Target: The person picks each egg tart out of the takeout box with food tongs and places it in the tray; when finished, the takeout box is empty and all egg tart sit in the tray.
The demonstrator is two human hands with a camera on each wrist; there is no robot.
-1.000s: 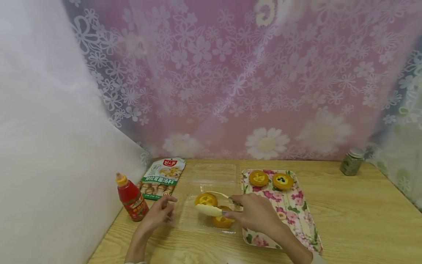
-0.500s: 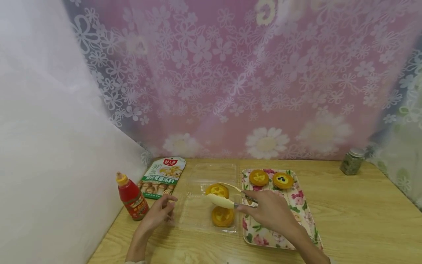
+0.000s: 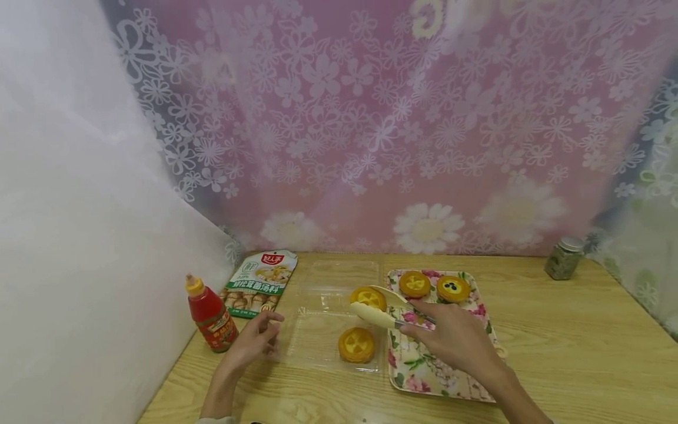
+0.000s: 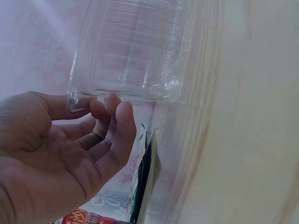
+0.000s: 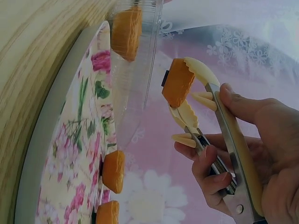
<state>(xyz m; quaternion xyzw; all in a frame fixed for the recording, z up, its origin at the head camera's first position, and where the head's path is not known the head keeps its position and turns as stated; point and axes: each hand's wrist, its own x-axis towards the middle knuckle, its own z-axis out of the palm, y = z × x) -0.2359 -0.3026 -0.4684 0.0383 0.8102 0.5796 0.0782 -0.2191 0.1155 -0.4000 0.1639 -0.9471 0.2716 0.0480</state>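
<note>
My right hand (image 3: 458, 335) grips metal tongs (image 3: 389, 318) with cream scalloped tips. Between those tips an egg tart (image 3: 368, 298) is held up, above the right side of the clear plastic box (image 3: 312, 338). In the right wrist view the pinched tart (image 5: 179, 83) hangs tilted, with a dark bit under its base. A second egg tart (image 3: 356, 345) sits in the box's near right part. Beside the box's left edge my left hand (image 3: 253, 341) lies with loosely bent fingers; in the left wrist view they overlap the box's rim (image 4: 74, 95), and contact is hard to tell.
A flowered tray (image 3: 415, 371) stands right of the box, bearing a yellow-topped tart (image 3: 415, 284) and a tart with dark dots (image 3: 453, 289) at its far end. A red sauce bottle (image 3: 212, 318) and a food packet (image 3: 259, 282) stand left; a jar (image 3: 564, 259) is far right.
My right hand has moved right and slightly away from me, carrying the tart in the tongs from the box's middle toward the tray. The left hand has stayed almost still.
</note>
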